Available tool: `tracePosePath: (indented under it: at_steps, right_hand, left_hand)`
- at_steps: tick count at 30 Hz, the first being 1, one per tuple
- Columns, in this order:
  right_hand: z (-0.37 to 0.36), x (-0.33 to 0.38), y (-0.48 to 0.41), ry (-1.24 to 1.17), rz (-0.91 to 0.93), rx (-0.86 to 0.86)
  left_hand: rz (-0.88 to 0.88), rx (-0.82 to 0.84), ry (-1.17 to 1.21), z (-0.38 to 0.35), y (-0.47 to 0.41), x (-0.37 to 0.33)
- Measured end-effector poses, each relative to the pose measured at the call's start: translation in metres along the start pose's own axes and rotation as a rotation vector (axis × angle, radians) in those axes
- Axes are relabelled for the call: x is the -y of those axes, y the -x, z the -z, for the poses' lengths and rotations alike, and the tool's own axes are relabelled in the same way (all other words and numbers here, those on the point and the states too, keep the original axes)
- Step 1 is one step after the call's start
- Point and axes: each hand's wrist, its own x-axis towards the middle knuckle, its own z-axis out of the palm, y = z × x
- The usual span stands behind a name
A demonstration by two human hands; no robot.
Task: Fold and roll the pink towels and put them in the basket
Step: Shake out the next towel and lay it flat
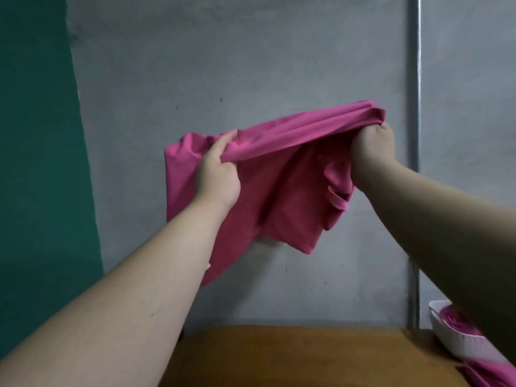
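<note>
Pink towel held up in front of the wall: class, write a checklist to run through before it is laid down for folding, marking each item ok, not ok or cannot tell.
1. The left hand grips the pink towel at its top edge: ok.
2. The right hand grips the other end: ok.
3. Towel hangs flat, unbunched: not ok, it sags creased.
4. The table shows bare wood below: ok.
5. The basket has room: cannot tell, the arm hides most of it.

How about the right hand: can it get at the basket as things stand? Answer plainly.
Probably yes in reach: the basket sits low at the right of the table, under that forearm, with nothing between. But the right hand grips the raised towel, so it must let go first.
</note>
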Motion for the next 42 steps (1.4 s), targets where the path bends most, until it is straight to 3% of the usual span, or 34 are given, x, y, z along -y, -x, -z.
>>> tracePosePath:
  at_steps: [3,6,8,14,18,22,25,30,33,38,42]
  right_hand:
    - [0.034,-0.007,0.017,0.538,-0.014,0.051]
    - [0.072,-0.017,0.048,1.169,0.024,0.320]
    - [0.092,-0.019,0.068,1.382,0.063,0.435]
    - [0.116,-0.002,0.093,1.409,0.144,0.405]
    - [0.116,0.005,0.114,1.392,0.084,0.484]
    - [0.130,0.008,0.155,1.279,-0.306,0.859]
    - [0.135,-0.015,0.187,1.487,-0.293,1.137]
    - [0.147,-0.091,0.256,1.542,-0.397,1.393]
    - [0.159,-0.136,0.289,1.472,-0.590,1.421]
    - [0.175,-0.206,0.319,1.480,-0.605,1.397]
    - [0.179,-0.256,0.317,1.418,-0.544,1.425]
  left_hand:
    - [0.086,-0.039,-0.180,0.021,0.035,-0.003]
    - [0.201,0.062,-0.613,0.043,0.076,-0.001]
    - [0.213,0.116,-0.802,0.061,0.102,-0.004]
    - [0.050,0.145,-0.882,0.089,0.125,-0.031]
    - [0.102,0.293,-0.883,0.092,0.150,-0.042]
    - [0.188,0.551,-0.815,0.086,0.189,-0.029]
    - [0.318,0.824,-0.759,0.074,0.238,0.009]
    - [0.471,1.068,-0.902,0.062,0.337,0.081]
    - [0.609,1.116,-0.878,0.065,0.379,0.120]
    - [0.709,1.091,-0.813,0.069,0.405,0.177]
    - [0.643,1.173,-0.884,0.060,0.395,0.211]
